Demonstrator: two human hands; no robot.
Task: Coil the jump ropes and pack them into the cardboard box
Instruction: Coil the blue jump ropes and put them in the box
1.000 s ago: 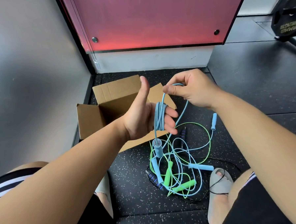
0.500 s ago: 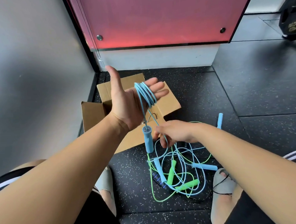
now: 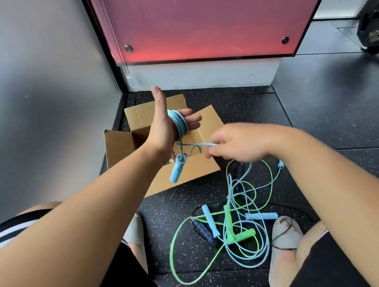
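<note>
My left hand [image 3: 165,131] is raised over the open cardboard box [image 3: 139,118], fingers spread, with several loops of a light blue jump rope [image 3: 180,124] wound around the palm. One blue handle [image 3: 177,171] of that rope dangles below the wrist. My right hand [image 3: 237,145] pinches the same rope's cord to the right of the coil and holds it taut. On the floor lies a tangle of a green rope [image 3: 240,236], more blue cord, two blue handles [image 3: 261,216] and a black-and-blue handle [image 3: 203,230].
The box stands in a corner, with a grey wall [image 3: 39,96] to the left and a red panel [image 3: 199,22] behind. My feet in grey slippers [image 3: 283,237] rest by the tangle. A black weight plate [image 3: 373,30] leans at the far right. The floor is black speckled rubber.
My right hand has carried the blue cord from low in front up to the right of the left hand, adding wraps. The left hand stayed raised over the box.
</note>
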